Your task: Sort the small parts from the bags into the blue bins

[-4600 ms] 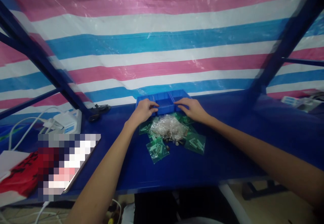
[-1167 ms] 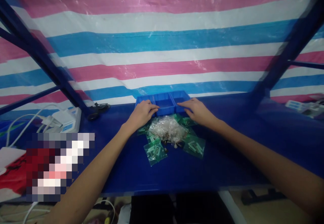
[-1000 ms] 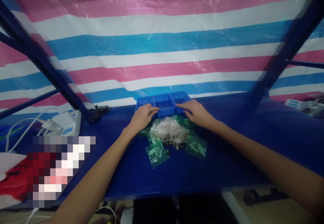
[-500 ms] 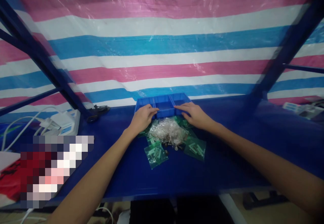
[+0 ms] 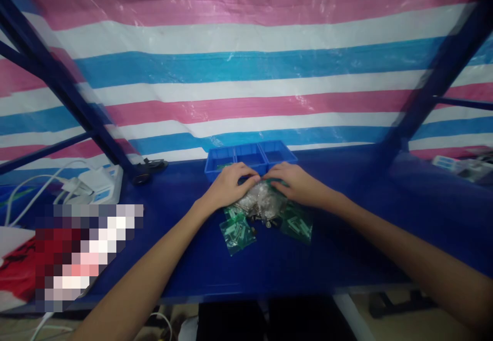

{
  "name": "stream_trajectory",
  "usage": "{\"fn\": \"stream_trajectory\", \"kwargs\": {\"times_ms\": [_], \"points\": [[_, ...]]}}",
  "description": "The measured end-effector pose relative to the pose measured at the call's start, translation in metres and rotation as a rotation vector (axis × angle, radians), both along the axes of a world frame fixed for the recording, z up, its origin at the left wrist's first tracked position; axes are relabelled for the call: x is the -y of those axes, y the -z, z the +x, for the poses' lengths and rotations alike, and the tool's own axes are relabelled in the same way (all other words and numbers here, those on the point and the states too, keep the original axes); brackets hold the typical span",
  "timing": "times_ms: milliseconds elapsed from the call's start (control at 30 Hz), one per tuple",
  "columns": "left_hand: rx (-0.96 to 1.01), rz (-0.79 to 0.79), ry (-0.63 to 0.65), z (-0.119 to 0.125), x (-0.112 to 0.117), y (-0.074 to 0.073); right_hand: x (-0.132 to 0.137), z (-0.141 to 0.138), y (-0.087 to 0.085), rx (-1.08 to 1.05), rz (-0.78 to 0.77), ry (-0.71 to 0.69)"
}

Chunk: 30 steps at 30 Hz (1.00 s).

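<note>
A pile of clear plastic bags lies mid-table, the small contents hard to make out. My left hand rests at the pile's far left edge, fingers bent over it and the thumb apart from them. Opposite it, my right hand reaches over the far right edge, fingers spread and touching the bags. Neither hand visibly grips one; the fingertips are partly hidden. Green bags with small pale pieces lie at the near left and near right. Just behind the hands stands a blue three-compartment tray.
White power strips with cables sit at the left, beside a red bag and a pixelated patch. Black cable items lie at the back left. Another white device is far right. Blue frame posts and a striped sheet close off the back.
Both hands have left the tray's front wall and come inward and toward me, onto the far side of the bag pile. The tray and the green bags look unmoved.
</note>
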<state>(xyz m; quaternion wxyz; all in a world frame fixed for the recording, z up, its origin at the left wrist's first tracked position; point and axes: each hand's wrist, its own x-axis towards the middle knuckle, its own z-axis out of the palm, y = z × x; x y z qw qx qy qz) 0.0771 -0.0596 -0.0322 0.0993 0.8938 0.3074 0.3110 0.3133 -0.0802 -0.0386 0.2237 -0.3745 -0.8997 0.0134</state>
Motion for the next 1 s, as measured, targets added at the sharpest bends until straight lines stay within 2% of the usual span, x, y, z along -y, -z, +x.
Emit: {"fn": "stream_trajectory", "kwargs": {"times_ms": [100, 233, 367, 567, 733, 900, 1000], "points": [[0.02, -0.141, 0.018, 0.003, 0.001, 0.003, 0.0, -0.002, 0.004, 0.008, -0.033, -0.005], [0.059, -0.217, 0.021, 0.004, -0.001, 0.009, -0.007, 0.0, 0.011, 0.019, -0.036, -0.009], [0.147, -0.294, -0.029, 0.006, -0.005, 0.013, -0.013, 0.003, 0.017, 0.003, -0.042, 0.022], [0.279, -0.223, -0.065, 0.005, -0.01, 0.015, -0.014, 0.004, 0.016, -0.034, 0.005, 0.056], [0.251, -0.163, -0.096, 0.004, -0.012, 0.018, -0.015, 0.008, 0.009, -0.127, 0.054, 0.1], [0.257, -0.089, -0.115, 0.006, -0.008, 0.018, -0.011, 0.011, -0.001, -0.305, 0.092, 0.206], [0.302, -0.061, -0.107, 0.007, -0.006, 0.016, -0.008, 0.008, -0.004, -0.485, 0.046, 0.254]]}}
